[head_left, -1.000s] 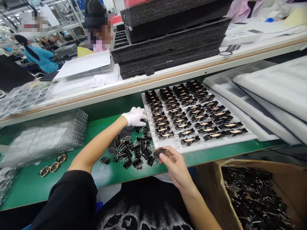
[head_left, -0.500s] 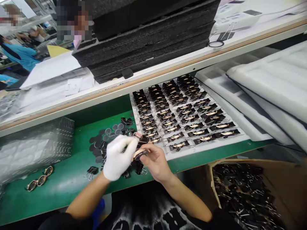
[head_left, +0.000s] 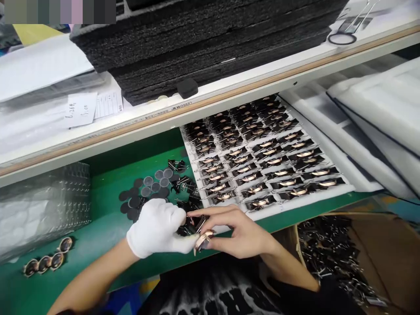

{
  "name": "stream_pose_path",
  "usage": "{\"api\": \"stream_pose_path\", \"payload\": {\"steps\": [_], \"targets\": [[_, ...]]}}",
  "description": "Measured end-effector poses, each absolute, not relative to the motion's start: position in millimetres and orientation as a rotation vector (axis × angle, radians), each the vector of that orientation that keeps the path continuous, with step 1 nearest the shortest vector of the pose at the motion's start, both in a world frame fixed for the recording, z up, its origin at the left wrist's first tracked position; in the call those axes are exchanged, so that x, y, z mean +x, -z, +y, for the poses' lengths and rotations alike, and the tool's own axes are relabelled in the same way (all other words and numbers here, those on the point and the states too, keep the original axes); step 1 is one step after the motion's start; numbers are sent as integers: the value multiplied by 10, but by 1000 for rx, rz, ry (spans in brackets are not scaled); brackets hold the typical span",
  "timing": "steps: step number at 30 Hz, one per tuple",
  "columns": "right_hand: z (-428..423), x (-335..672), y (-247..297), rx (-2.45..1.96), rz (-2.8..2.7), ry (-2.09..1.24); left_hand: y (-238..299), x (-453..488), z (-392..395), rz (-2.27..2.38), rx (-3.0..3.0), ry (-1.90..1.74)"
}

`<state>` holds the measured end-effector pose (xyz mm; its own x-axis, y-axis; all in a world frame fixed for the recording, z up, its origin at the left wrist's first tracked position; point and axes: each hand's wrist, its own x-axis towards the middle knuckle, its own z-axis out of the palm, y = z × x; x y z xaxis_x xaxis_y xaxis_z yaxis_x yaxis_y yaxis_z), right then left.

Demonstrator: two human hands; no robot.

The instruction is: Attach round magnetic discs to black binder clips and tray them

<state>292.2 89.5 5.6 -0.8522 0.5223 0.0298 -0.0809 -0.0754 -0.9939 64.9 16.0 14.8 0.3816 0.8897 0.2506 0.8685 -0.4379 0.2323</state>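
Observation:
My right hand (head_left: 229, 229), bare, pinches a small round gold-rimmed watch case (head_left: 204, 240) between thumb and fingers. Its index finger reaches toward the gloved fingertips. My left hand (head_left: 160, 227), in a white glove, is closed around a black binder clip (head_left: 197, 222), which the fingers partly hide. The left thumb touches or nearly touches the rim of the watch case. Dark round discs (head_left: 155, 187) and loose binder clips (head_left: 183, 186) lie just beyond the hands on the green tabletop (head_left: 98, 232).
To the right, a white foam tray (head_left: 272, 208) holds rows of clipped gold-rimmed pieces. Several similar pieces (head_left: 44, 264) lie at left beside stacked clear plastic trays (head_left: 49, 210). Black foam sheets (head_left: 213, 48) rest on the shelf. Below right, a carton (head_left: 377, 258) contains many clips.
Both hands have come lower and nearer my body, and the watch case has turned to a steeper tilt. The camera view has shifted closer to the table.

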Motion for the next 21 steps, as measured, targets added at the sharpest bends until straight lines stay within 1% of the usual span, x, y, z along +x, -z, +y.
{"api": "stream_pose_path", "payload": {"steps": [7, 11, 18, 21], "targets": [[609, 2832, 56, -533, -1637, -1979, -147, 509, 145, 1509, 2581, -454], [456, 2837, 72, -634, -1559, -2064, -68, 511, 4, 1488, 2519, -475], [273, 2929, 94, -629, -1366, -2245, 54, 707, -280, 1522, 2092, -707], [218, 2936, 63, -616, -1391, -2278, 59, 787, -388, 1532, 1910, -822]]}}
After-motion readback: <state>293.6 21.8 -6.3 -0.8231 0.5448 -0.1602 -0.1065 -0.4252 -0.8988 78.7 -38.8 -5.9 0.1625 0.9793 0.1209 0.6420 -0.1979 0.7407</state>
